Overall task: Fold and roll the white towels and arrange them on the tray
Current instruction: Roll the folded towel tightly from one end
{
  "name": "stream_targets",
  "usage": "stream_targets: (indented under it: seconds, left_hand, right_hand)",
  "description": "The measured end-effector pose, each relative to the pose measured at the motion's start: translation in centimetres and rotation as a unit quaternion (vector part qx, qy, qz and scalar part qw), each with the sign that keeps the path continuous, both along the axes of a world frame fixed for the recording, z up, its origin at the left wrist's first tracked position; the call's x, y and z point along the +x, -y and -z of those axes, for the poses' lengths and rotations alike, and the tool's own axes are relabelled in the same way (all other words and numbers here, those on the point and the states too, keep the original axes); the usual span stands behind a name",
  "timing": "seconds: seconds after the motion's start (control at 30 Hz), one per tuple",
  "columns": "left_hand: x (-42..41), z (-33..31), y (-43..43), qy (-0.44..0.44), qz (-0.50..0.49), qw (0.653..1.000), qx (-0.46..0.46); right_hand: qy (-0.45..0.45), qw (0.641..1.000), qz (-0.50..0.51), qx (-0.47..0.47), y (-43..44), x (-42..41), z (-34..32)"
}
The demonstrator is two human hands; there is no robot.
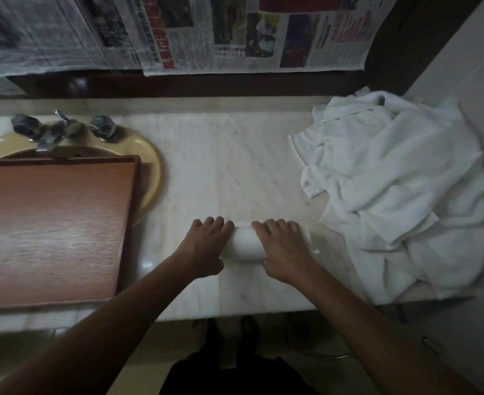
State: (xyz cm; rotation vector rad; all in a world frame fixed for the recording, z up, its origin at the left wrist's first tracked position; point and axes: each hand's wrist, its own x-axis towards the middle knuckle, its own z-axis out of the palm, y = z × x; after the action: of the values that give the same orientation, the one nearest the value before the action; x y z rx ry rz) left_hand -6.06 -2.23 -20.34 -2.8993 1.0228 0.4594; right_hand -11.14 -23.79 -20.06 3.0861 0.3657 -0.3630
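Observation:
A rolled white towel (245, 243) lies on the marble counter (220, 166) near its front edge. My left hand (206, 246) rests on the roll's left end, fingers curved over the top. My right hand (285, 249) covers the right end the same way, so only the middle of the roll shows. A heap of loose white towels (400, 189) sits at the right of the counter. The brown wooden tray (49, 232) lies to the left, over the sink, and holds nothing.
A beige sink (149, 155) with a metal tap (55, 129) and two knobs is under the tray's far end. Newspaper sheets (178, 32) cover the wall behind. My feet show below the counter edge.

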Motion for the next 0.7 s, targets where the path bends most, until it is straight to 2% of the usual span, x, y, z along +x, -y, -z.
stream_targets:
  seconds: [0.1, 0.43, 0.7]
  left_hand:
    - [-1.4, 0.0, -0.1, -0.030, 0.002, 1.000, 0.001]
    - [-1.2, 0.7, -2.2, -0.043, -0.023, 0.998, -0.027]
    - [0.7, 0.7, -3.1, -0.115, -0.068, 0.990, -0.044]
  right_hand:
    - [-0.027, 0.999, -0.005, 0.018, 0.0, -1.5, -0.3]
    - [0.022, 0.999, -0.016, 0.033, 1.2, -2.3, 0.8]
    - [-0.055, 0.998, 0.006, 0.035, 3.9, -1.1, 0.0]
